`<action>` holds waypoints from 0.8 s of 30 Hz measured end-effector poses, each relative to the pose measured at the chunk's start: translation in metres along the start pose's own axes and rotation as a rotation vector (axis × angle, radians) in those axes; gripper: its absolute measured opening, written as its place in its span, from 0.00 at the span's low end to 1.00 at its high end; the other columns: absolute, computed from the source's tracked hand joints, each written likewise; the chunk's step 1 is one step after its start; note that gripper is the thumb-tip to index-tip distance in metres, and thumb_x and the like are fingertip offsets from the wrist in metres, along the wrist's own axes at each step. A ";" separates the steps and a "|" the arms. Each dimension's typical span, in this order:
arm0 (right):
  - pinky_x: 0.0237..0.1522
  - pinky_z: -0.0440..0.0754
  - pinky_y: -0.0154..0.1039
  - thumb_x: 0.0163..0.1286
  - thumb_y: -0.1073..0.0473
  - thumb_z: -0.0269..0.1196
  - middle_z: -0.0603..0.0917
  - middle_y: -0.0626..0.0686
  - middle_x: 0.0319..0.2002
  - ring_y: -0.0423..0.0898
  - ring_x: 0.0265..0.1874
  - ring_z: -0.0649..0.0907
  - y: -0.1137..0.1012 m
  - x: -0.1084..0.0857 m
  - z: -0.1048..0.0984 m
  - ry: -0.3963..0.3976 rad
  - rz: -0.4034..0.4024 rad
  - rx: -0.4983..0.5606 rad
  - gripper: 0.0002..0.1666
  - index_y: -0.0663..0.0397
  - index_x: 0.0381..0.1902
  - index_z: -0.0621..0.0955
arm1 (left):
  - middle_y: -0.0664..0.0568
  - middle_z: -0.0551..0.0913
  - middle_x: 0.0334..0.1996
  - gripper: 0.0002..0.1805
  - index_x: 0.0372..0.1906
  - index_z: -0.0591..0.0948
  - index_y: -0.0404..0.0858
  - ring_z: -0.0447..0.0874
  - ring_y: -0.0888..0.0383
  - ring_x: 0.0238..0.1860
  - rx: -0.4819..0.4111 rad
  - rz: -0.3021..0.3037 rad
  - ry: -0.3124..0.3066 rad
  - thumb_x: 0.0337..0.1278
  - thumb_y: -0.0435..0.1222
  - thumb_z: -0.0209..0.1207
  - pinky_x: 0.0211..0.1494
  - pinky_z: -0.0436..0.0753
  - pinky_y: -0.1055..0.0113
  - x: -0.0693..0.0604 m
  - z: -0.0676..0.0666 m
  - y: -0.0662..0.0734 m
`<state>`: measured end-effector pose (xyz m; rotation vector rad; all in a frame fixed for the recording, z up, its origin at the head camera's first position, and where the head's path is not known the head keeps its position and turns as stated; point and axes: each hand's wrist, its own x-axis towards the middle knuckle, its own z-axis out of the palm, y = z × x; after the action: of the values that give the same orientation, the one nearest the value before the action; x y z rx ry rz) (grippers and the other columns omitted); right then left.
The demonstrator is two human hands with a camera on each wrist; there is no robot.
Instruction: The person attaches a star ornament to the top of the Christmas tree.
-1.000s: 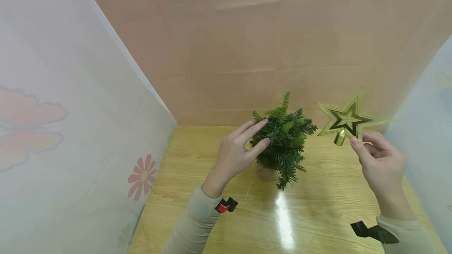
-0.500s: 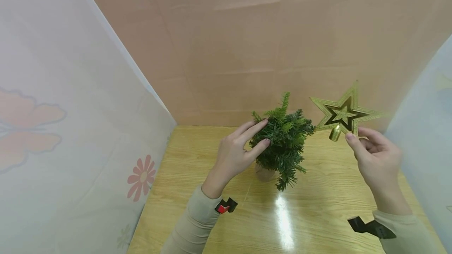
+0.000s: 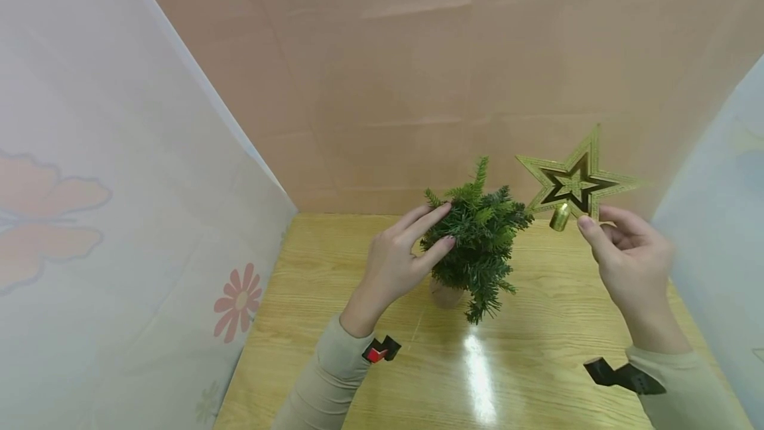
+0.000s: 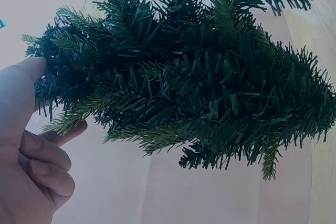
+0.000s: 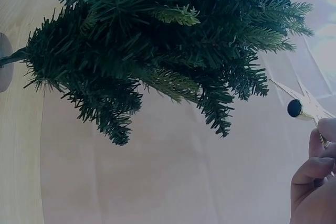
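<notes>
A small artificial Christmas tree [image 3: 480,237] stands upright on a round base [image 3: 445,295] that its branches partly cover. At its upper left, my left hand [image 3: 394,257] holds the top branches between thumb and fingers; the left wrist view shows the other fingers of that hand [image 4: 34,150] curled below the tree [image 4: 199,72]. My right hand [image 3: 635,267] pinches a gold star tree topper [image 3: 572,184] by a lower point. The star is raised to the right of the tree. Its short gold socket [image 3: 560,216] points downward, and the right wrist view shows its dark hollow end [image 5: 295,108].
Under the tree lies a wood-grain tabletop [image 3: 334,257] with a bright reflection near the front. A brownish backdrop [image 3: 382,85] rises close behind it. Pale panels stand at both sides, the left panel [image 3: 119,118] bearing flower and butterfly prints.
My right hand has carried the star leftward and slightly upward, closer to the tree. My left hand and the tree have stayed in place.
</notes>
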<state>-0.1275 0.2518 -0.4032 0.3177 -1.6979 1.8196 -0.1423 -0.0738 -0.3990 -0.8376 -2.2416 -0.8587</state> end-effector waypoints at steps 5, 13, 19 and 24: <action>0.12 0.55 0.32 0.63 0.81 0.65 0.78 0.49 0.13 0.37 0.10 0.68 -0.003 0.005 0.005 -0.006 -0.013 0.028 0.09 0.79 0.42 0.84 | 0.44 0.83 0.62 0.27 0.71 0.80 0.50 0.76 0.66 0.17 0.000 -0.001 0.001 0.71 0.51 0.62 0.17 0.57 0.75 0.000 0.000 0.000; 0.13 0.56 0.31 0.63 0.82 0.65 0.80 0.50 0.14 0.37 0.10 0.68 -0.007 0.012 0.014 -0.010 -0.025 0.103 0.08 0.79 0.41 0.84 | 0.43 0.83 0.62 0.27 0.71 0.80 0.50 0.75 0.67 0.17 0.002 0.003 0.001 0.72 0.52 0.61 0.17 0.57 0.75 0.000 0.000 0.001; 0.13 0.54 0.32 0.63 0.82 0.65 0.77 0.50 0.13 0.38 0.10 0.66 -0.010 0.017 0.021 -0.020 -0.018 0.135 0.08 0.77 0.40 0.85 | 0.43 0.83 0.62 0.27 0.71 0.80 0.50 0.70 0.69 0.15 -0.005 0.001 0.002 0.71 0.52 0.62 0.17 0.57 0.75 0.000 0.000 0.000; 0.13 0.52 0.33 0.63 0.83 0.64 0.75 0.51 0.11 0.38 0.10 0.65 -0.014 0.022 0.028 -0.008 -0.042 0.205 0.07 0.82 0.40 0.83 | 0.44 0.83 0.63 0.27 0.71 0.79 0.50 0.67 0.71 0.14 -0.005 0.001 0.001 0.72 0.53 0.61 0.16 0.57 0.75 0.000 0.001 0.000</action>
<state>-0.1427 0.2303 -0.3757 0.4437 -1.5005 1.9669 -0.1425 -0.0737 -0.3999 -0.8409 -2.2388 -0.8647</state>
